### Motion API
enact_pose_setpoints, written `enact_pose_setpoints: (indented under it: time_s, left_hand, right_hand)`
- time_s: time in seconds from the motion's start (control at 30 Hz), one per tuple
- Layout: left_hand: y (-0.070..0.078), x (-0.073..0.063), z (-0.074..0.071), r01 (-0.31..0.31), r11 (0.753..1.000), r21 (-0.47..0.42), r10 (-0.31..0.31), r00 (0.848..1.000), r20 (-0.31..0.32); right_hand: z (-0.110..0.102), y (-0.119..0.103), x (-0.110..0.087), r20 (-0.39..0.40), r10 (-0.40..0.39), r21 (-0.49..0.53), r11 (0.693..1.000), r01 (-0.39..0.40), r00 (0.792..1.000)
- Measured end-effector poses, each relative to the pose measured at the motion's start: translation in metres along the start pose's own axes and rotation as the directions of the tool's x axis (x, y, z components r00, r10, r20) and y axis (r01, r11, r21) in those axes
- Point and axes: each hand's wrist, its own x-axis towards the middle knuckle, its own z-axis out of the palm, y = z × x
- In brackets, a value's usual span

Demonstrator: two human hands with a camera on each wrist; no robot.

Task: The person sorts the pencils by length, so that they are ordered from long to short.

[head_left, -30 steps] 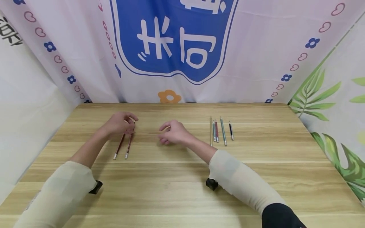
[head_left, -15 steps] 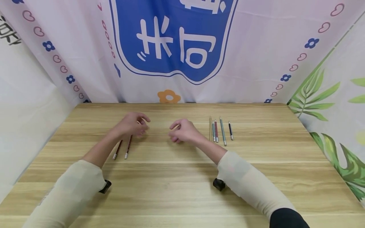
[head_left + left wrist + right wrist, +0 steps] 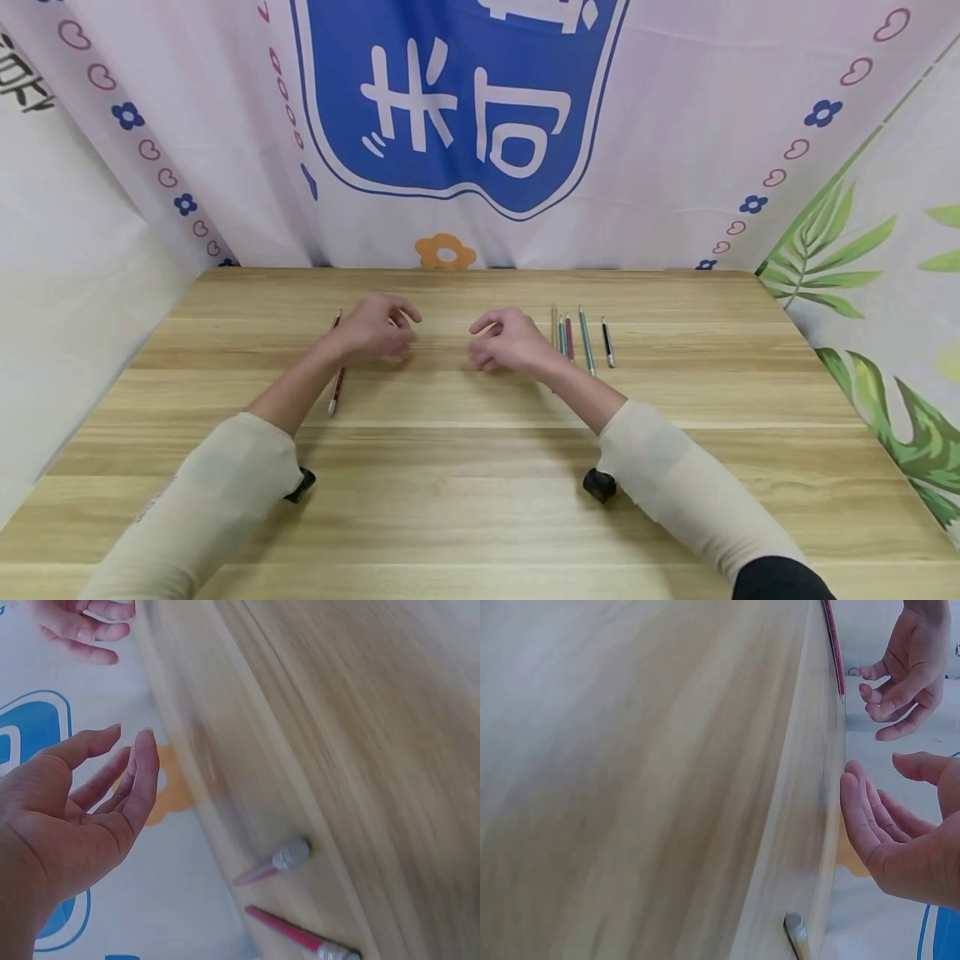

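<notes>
Above the table, my left hand [image 3: 378, 325] has loosely bent fingers and holds nothing. Beside it lies a dark red pencil [image 3: 337, 393] with a white eraser end, partly covered by my left wrist. Two red pencils show in the left wrist view, one upper pencil [image 3: 259, 871] and one lower pencil [image 3: 289, 928]. My right hand [image 3: 513, 340], also with nothing in it, hovers palm inward across a gap from the left. Just right of it lie a yellowish pencil [image 3: 554, 325], a short teal pencil [image 3: 562, 333] and a red pencil [image 3: 569, 333].
Farther right on the wooden table [image 3: 450, 500] lie a longer teal pencil [image 3: 586, 337] and a short dark blue pencil [image 3: 607, 343]. A printed curtain [image 3: 675, 125] hangs along the table's back edge. A leaf-patterned cloth [image 3: 922, 333] borders the right side.
Both hands have moved to the right, staying apart with empty fingers. My left forearm now hides one of the two left pencils. The visible pencils have stayed in place.
</notes>
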Motion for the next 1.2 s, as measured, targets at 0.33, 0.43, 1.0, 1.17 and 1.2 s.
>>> enact_pose_setpoints:
  time_s: [0.33, 0.43, 1.0, 1.17, 1.2]
  left_hand:
    - [0.010, 0.010, 0.017, -0.012, 1.000, -0.001, 0.012, 0.999, 0.034]
    - [0.013, 0.013, 0.022, -0.017, 1.000, -0.015, 0.018, 0.999, 0.040]
    - [0.030, 0.029, 0.049, -0.057, 0.998, -0.036, 0.059, 0.997, 0.049]
    - [0.034, 0.034, 0.056, -0.062, 0.997, -0.047, 0.064, 0.997, 0.047]
    - [0.035, 0.035, 0.058, -0.059, 0.997, -0.055, 0.061, 0.997, 0.047]
  right_hand:
    - [-0.019, 0.003, -0.008, -0.024, 0.010, -0.010, 1.000, -0.010, 1.000]
    - [-0.025, 0.005, -0.010, -0.025, 0.018, -0.004, 1.000, -0.018, 1.000]
    - [-0.055, 0.016, -0.026, -0.064, 0.019, -0.010, 1.000, -0.020, 0.998]
    - [-0.063, 0.019, -0.028, -0.078, 0.009, -0.025, 1.000, -0.011, 0.997]
    - [-0.064, 0.019, -0.029, -0.079, 0.006, -0.023, 1.000, -0.007, 0.997]
